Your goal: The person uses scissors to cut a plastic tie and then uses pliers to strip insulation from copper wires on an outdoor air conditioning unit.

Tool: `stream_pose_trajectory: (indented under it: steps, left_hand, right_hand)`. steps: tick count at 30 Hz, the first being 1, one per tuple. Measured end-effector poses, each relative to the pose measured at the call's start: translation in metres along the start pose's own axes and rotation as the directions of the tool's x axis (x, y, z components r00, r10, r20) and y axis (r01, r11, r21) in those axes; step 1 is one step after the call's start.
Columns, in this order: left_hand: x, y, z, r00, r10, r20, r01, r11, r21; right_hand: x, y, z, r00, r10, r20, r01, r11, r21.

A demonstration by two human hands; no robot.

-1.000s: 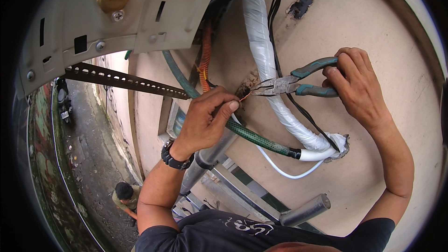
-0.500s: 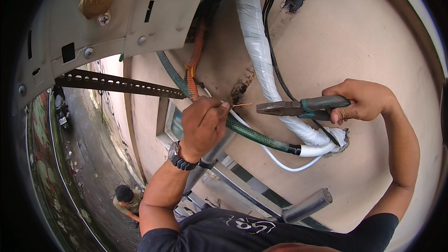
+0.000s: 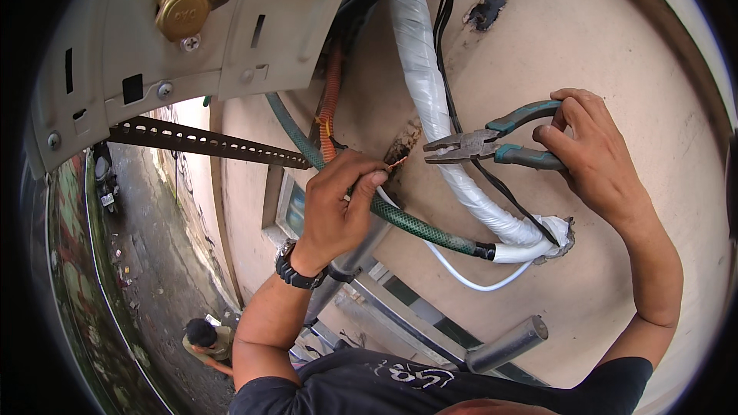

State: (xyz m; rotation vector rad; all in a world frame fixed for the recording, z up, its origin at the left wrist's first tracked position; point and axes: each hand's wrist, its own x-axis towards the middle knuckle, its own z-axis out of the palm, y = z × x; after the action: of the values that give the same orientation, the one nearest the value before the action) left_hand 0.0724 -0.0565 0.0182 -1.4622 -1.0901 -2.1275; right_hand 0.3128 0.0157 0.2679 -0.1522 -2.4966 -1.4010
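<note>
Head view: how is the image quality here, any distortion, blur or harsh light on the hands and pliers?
Head view: strong fisheye bending, with black corners around a round picture; the perforated metal bracket curves. Soft, even daylight, no hard glare. The pliers, right hand and left hand are sharp; the alley far below looks softer and stretched at the rim.

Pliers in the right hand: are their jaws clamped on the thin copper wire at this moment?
No. The pliers in the right hand sit apart from the copper wire, which the left hand pinches.
</note>
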Motion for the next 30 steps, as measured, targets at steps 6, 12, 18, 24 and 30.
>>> stream_pose_trajectory:
  steps: [6,12,18,24,30]
  left_hand:
    - [0.006,0.000,-0.006,0.991,-0.049,0.126,0.053,0.998,-0.023]
    - [0.010,0.001,-0.011,0.974,-0.084,0.212,0.093,0.995,-0.034]
    - [0.009,0.000,-0.012,0.966,-0.106,0.235,0.117,0.993,-0.031]
    - [0.012,-0.001,-0.012,0.963,-0.092,0.252,0.104,0.994,-0.035]
    - [0.012,-0.006,-0.012,0.967,-0.083,0.241,0.099,0.994,-0.055]
  right_hand:
    - [0.006,-0.003,0.015,0.986,-0.040,-0.160,0.015,0.988,-0.152]
    - [0.011,-0.002,0.016,0.973,-0.104,-0.207,0.065,0.980,-0.188]
    - [0.012,-0.001,0.025,0.971,-0.090,-0.222,0.039,0.974,-0.224]
    - [0.015,0.000,0.020,0.972,-0.098,-0.213,0.049,0.973,-0.228]
    - [0.019,0.001,0.020,0.967,-0.143,-0.210,0.087,0.962,-0.258]
